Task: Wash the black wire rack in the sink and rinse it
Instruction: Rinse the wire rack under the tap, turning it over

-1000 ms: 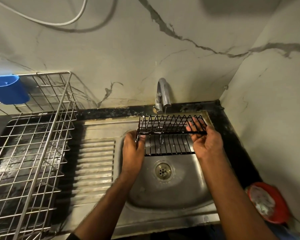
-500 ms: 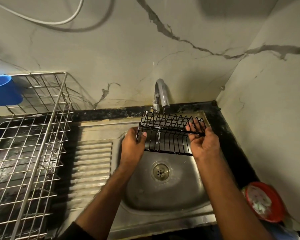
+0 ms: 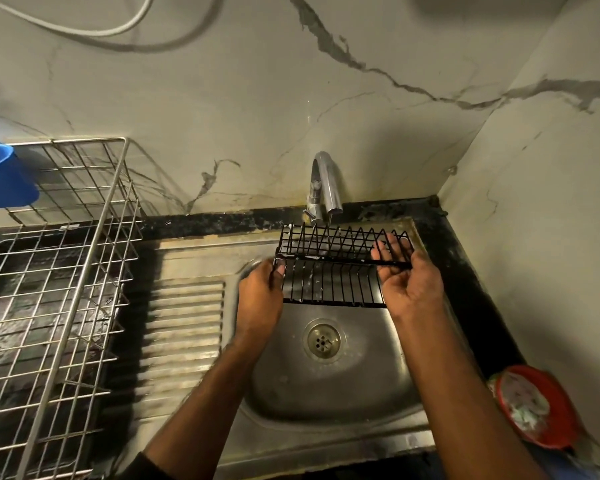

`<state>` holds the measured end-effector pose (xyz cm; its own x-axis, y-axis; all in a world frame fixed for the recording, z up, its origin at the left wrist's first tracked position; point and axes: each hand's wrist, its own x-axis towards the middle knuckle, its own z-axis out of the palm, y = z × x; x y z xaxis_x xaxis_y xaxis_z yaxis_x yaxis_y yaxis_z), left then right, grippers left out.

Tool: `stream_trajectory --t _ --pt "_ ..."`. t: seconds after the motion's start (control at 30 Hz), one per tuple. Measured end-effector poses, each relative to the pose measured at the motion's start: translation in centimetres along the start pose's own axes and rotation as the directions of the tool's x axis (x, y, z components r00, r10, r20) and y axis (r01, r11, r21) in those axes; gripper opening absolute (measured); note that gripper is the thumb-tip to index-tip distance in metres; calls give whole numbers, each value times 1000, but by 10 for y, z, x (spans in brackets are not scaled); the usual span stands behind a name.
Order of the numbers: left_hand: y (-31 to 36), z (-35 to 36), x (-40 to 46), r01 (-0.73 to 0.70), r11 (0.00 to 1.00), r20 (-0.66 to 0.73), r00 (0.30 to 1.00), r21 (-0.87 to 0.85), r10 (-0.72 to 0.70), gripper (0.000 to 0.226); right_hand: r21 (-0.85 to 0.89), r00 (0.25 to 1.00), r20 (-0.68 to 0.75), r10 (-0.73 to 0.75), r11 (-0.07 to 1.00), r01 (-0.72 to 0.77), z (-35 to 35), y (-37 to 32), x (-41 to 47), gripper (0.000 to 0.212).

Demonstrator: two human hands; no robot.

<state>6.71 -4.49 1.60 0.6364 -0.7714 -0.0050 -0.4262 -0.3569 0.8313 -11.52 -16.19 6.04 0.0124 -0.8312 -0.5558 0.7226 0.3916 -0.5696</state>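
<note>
Rack: a black wire rack is held above the sink basin, at 12 o'clock from the drain, just below the tap spout. Its upright row of pointed wires stands on the far side; the flat grid faces the viewer. White flecks cling to several wires.
Left hand: the left hand is closed on the rack's 9 o'clock end, thumb over the corner wire.
Right hand: the right hand is at the rack's 3 o'clock end, palm up and fingers loosely spread; fingertips reach among the upright wires and the long bar crosses the palm. Whether it grips or only props the rack cannot be told.
Tap: chrome, curved, at 12 o'clock of the sink against the marble wall.
Sink: steel, with a ribbed drainboard at 9 o'clock.
Drying basket: a steel wire basket at 9 o'clock on the dark worktop, carrying a blue cup at its far corner.
Red dish: a red dish at 4 o'clock, holding something pale.
</note>
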Motion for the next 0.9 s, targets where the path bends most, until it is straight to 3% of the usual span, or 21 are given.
stream_trajectory --t 0.37,0.9 --pt "-7 -11 0 13 999 -31 999 -39 -15 25 -39 995 102 4 999 0 10 7 -9 26" --pt "-15 -8 1 -22 1000 25 999 -4 22 19 -51 994 108 10 999 -4 16 1 -16 30"
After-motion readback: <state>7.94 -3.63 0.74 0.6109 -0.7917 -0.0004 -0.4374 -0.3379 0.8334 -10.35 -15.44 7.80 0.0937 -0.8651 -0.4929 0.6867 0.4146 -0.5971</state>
